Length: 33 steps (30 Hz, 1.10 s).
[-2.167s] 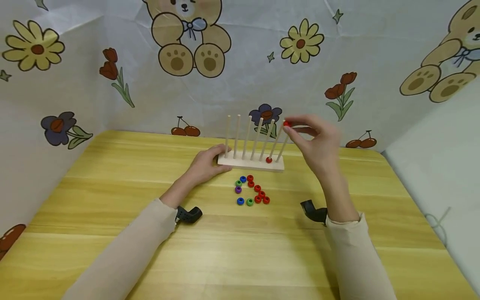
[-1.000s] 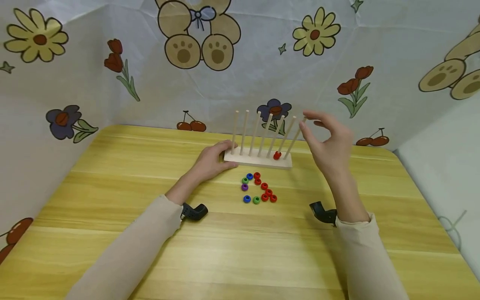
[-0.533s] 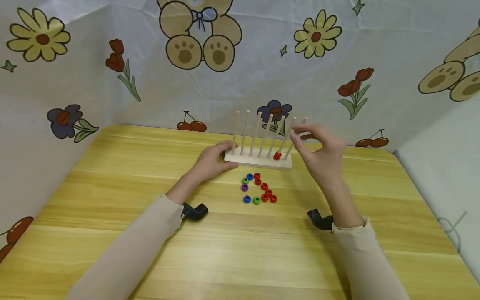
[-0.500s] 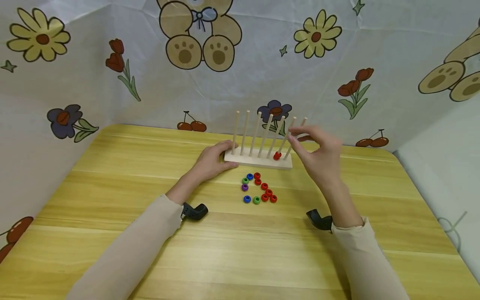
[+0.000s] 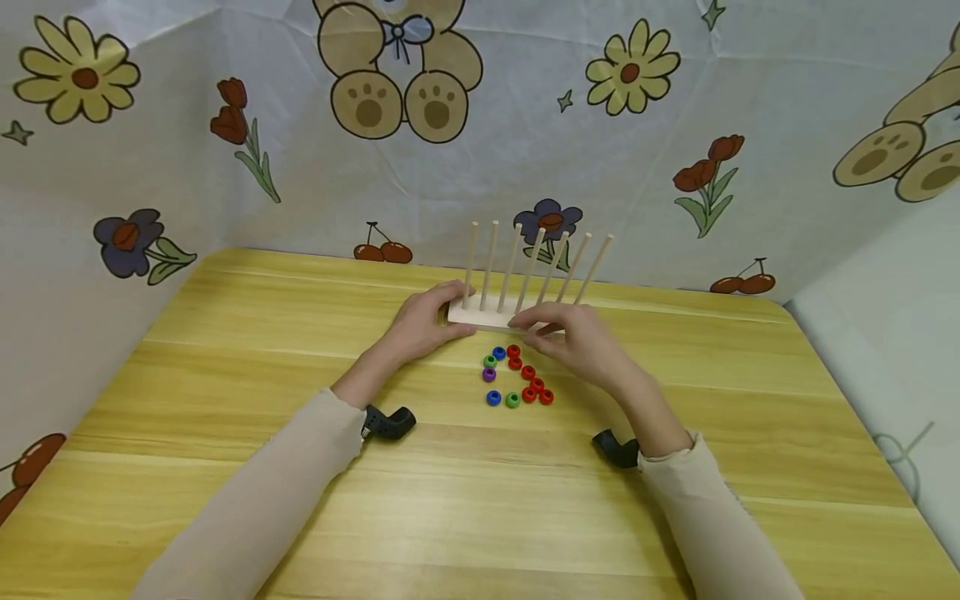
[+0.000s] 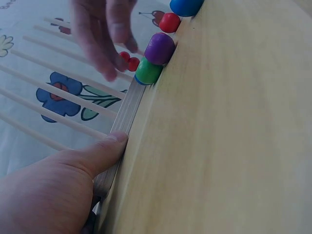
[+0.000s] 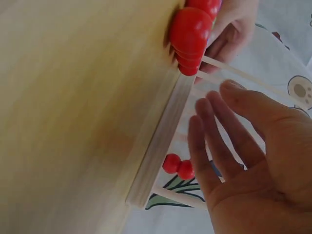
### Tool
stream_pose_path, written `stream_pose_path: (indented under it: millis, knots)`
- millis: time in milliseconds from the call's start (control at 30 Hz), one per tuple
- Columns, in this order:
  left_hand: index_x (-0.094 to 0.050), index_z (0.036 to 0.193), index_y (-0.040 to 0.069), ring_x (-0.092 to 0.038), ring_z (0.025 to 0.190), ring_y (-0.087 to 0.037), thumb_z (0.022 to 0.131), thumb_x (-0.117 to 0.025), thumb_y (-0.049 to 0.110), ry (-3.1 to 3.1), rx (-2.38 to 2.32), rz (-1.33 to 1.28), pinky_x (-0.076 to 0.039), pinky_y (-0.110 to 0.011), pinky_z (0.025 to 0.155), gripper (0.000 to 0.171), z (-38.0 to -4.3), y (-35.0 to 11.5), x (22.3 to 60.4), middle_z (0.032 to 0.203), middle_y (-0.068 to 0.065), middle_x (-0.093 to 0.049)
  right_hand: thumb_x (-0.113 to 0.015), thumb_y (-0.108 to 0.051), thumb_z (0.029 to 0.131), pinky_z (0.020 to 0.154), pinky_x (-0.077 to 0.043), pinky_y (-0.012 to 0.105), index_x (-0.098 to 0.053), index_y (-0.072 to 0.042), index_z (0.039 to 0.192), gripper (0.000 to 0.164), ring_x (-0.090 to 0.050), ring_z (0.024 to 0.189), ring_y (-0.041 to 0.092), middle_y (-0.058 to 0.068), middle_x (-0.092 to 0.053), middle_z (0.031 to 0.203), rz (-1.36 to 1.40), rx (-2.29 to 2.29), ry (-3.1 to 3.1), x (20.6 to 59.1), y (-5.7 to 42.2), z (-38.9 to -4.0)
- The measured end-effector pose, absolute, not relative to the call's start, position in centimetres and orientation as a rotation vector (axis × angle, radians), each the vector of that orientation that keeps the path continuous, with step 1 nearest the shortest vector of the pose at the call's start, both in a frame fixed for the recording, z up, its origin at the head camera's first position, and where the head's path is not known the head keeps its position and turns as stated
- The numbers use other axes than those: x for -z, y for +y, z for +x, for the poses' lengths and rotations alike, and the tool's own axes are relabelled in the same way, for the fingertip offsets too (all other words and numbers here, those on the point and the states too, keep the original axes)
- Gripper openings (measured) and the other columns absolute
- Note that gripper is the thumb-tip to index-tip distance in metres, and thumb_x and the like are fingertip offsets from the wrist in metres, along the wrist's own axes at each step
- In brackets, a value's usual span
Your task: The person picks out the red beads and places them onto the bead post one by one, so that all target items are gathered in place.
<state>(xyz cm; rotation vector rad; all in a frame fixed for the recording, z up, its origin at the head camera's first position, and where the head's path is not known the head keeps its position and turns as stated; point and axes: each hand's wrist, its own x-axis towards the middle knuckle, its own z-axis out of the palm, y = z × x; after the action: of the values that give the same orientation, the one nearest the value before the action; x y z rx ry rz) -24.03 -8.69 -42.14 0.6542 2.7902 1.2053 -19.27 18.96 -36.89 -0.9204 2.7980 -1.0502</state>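
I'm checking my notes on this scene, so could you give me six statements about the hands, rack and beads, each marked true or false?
1. The left hand grips the left end of the wooden rack. True.
2. Two red beads sit on one peg. True.
3. The right hand is clenched round a peg. False: its fingers are loosely extended and hold nothing.
4. The rack has four pegs. False: it has seven.
5. The purple bead lies loose on the table. True.
6. Every loose bead is red. False: blue beads and green beads lie there too, besides the purple one.
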Motion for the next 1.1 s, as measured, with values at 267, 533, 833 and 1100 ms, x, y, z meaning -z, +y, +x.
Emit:
stream_pose_path:
  millis: [267, 533, 833, 1100]
  knots:
    - [-0.062, 0.147, 0.019, -0.042, 0.153, -0.03, 0.093, -0.082, 0.038, 2.797, -1.185, 0.654, -0.033, -0.048, 0.128, 0.06, -24.1, -8.4, 42.1, 0.165, -0.01, -0.046, -0.077, -0.002, 0.095, 0.099, -0.061, 0.041, -0.082, -0.014, 0.114, 0.023, -0.073, 0.11, 0.019, -0.001, -0.079, 0.116, -0.92, 0.976, 2.7, 37.7, 18.8, -19.2]
    - [-0.062, 0.148, 0.019, -0.042, 0.154, -0.028, 0.094, -0.081, 0.04, 2.797, -1.185, 0.65, -0.033, -0.047, 0.128, 0.061, -24.2, -8.4, 42.0, 0.165, -0.009, -0.047, -0.078, 0.002, 0.092, 0.095, -0.063, 0.042, -0.082, -0.01, 0.11, 0.023, -0.074, 0.105, 0.022, 0.003, -0.08, 0.111, -0.983, 0.958, 2.701, 38.0, 18.8, -19.3]
    - [-0.061, 0.148, 0.018, -0.045, 0.152, -0.028, 0.093, -0.083, 0.037, 2.785, -1.215, 0.652, -0.035, -0.045, 0.127, 0.063, -24.1, -8.5, 42.2, 0.163, -0.007, -0.049, -0.079, 0.0, 0.093, 0.09, -0.065, 0.04, -0.08, -0.005, 0.111, 0.019, -0.075, 0.098, 0.02, 0.006, -0.079, 0.107, -0.88, 1.014, 2.764, 37.4, 18.7, -19.3]
    - [-0.061, 0.148, 0.018, -0.045, 0.152, -0.028, 0.093, -0.083, 0.034, 2.759, -1.231, 0.682, -0.035, -0.046, 0.127, 0.062, -23.3, -9.0, 42.2, 0.164, -0.007, -0.048, -0.078, 0.0, 0.094, 0.087, -0.065, 0.043, -0.076, -0.003, 0.114, 0.02, -0.076, 0.098, 0.025, 0.01, -0.078, 0.109, -0.889, 1.241, 2.966, 34.2, 19.4, -17.5]
